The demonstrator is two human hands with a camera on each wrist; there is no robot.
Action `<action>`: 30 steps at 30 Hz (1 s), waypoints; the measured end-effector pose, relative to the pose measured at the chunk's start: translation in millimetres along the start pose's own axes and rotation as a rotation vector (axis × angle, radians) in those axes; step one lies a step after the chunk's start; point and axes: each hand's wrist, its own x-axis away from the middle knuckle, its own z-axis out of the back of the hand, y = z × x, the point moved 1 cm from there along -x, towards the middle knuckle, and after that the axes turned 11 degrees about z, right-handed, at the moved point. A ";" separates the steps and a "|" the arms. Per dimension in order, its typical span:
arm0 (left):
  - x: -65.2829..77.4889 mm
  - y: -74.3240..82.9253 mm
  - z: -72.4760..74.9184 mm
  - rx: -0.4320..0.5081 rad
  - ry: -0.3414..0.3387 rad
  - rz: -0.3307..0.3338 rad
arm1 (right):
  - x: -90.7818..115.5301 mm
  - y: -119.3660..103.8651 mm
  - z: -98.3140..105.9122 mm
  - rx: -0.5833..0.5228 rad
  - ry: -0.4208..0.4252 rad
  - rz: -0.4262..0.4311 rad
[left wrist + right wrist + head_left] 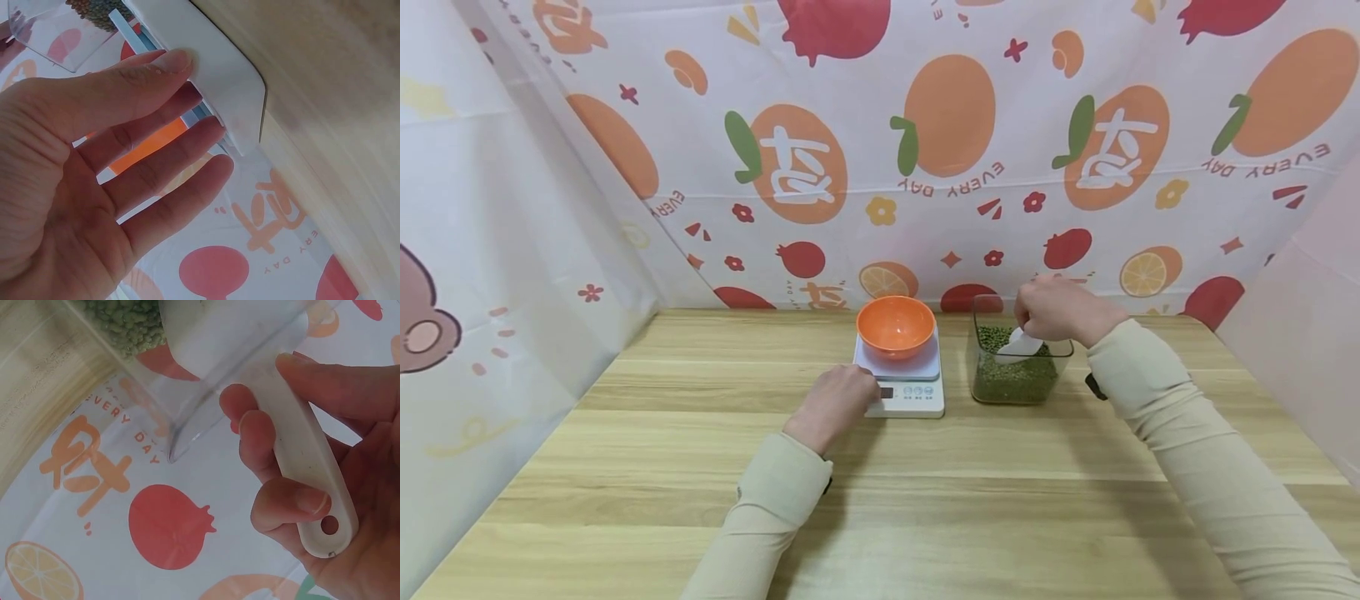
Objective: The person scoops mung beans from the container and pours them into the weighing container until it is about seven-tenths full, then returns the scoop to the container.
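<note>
In the head view my right hand is over a clear container of green mung beans. It grips the handle of a white scoop, with fingers curled round it; the scoop's bowl is down among the beans. My left hand rests at the left front corner of a white kitchen scale. Its thumb and fingertips are at the scale's edge, the fingers loosely extended. An orange bowl sits upright on the scale's platform.
All this stands on a wooden table, near its back edge. A fruit-print curtain hangs right behind the table, and more cloth hangs at both sides. The container is a short gap to the right of the scale.
</note>
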 end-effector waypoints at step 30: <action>-1.2 -0.2 0.5 -0.030 -0.005 -0.017 | -12.3 -5.7 -10.8 -0.009 0.012 -0.015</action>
